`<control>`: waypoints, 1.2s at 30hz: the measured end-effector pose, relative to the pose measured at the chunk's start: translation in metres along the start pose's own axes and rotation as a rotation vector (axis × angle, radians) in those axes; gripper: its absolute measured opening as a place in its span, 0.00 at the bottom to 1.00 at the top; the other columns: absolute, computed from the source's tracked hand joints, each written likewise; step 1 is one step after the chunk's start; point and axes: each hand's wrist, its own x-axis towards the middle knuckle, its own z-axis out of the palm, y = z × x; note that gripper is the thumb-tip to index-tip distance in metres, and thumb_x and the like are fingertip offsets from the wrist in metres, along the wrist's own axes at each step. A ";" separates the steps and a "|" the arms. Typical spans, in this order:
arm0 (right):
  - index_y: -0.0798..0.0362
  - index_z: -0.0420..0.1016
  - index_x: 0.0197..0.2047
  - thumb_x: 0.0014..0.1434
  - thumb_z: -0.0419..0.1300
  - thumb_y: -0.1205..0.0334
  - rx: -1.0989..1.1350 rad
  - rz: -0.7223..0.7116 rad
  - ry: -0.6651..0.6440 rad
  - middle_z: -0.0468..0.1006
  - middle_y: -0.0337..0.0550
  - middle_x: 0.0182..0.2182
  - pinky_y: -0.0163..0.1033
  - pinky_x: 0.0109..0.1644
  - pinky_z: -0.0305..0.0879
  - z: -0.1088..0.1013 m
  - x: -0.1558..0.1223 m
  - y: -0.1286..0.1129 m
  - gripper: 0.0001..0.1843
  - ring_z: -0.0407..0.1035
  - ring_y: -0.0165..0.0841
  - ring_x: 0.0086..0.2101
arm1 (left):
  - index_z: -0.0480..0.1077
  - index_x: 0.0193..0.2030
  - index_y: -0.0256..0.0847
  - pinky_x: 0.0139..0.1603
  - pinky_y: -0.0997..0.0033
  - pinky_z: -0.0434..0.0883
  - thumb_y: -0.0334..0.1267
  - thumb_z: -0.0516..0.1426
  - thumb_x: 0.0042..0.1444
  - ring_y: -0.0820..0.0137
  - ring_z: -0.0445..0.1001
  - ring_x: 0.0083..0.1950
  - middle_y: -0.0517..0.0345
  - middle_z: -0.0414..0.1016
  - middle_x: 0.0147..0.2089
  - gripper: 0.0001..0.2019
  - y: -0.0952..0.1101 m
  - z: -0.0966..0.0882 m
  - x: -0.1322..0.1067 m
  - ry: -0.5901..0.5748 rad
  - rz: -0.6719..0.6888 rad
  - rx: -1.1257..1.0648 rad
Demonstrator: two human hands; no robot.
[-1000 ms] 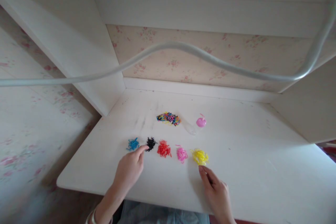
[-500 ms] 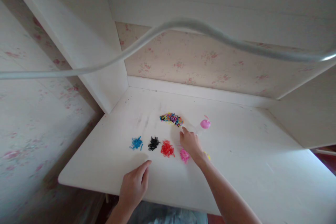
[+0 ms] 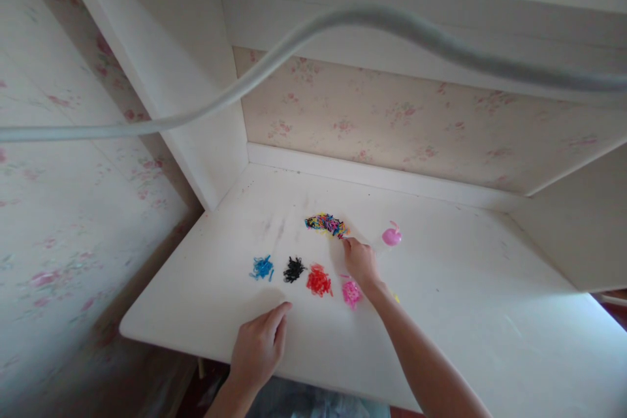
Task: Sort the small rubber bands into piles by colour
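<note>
A mixed pile of many-coloured small rubber bands (image 3: 326, 224) lies on the white desk (image 3: 465, 300). In front of it sit sorted little heaps: blue (image 3: 262, 268), black (image 3: 294, 269), red (image 3: 319, 281) and pink (image 3: 351, 292). My right arm covers most of a yellow heap. My right hand (image 3: 361, 261) reaches to the mixed pile's right edge, fingers curled, fingertips at the bands. Whether it holds any band I cannot make out. My left hand (image 3: 259, 347) rests flat near the desk's front edge, fingers stretched out, holding nothing.
A pink lid on a clear small container (image 3: 391, 236) lies right of the mixed pile. A white side panel (image 3: 196, 98) and flowered back wall (image 3: 416, 124) enclose the desk. A grey cable (image 3: 343, 19) hangs across the view, close to the camera.
My right hand went from the yellow heap up to the mixed pile. My left hand drew back from the black heap to the desk's front edge.
</note>
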 end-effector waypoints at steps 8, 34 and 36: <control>0.54 0.74 0.46 0.69 0.42 0.55 0.039 -0.013 0.089 0.81 0.51 0.33 0.36 0.35 0.62 -0.007 -0.023 0.014 0.21 0.76 0.39 0.34 | 0.71 0.50 0.42 0.39 0.74 0.75 0.35 0.47 0.64 0.69 0.81 0.37 0.55 0.82 0.42 0.15 0.000 0.003 -0.003 0.003 0.005 0.013; 0.49 0.80 0.45 0.60 0.47 0.41 0.494 0.241 0.225 0.83 0.45 0.34 0.32 0.34 0.63 0.020 -0.130 0.120 0.28 0.76 0.36 0.33 | 0.73 0.48 0.42 0.34 0.75 0.74 0.36 0.48 0.63 0.70 0.80 0.33 0.55 0.82 0.38 0.14 0.000 0.008 -0.005 0.015 0.090 0.171; 0.49 0.80 0.45 0.60 0.48 0.40 0.542 0.311 0.221 0.83 0.44 0.32 0.33 0.33 0.63 0.023 -0.134 0.125 0.28 0.76 0.37 0.32 | 0.73 0.48 0.43 0.34 0.75 0.74 0.36 0.49 0.63 0.69 0.80 0.33 0.56 0.82 0.38 0.14 0.000 0.007 -0.003 0.007 0.075 0.152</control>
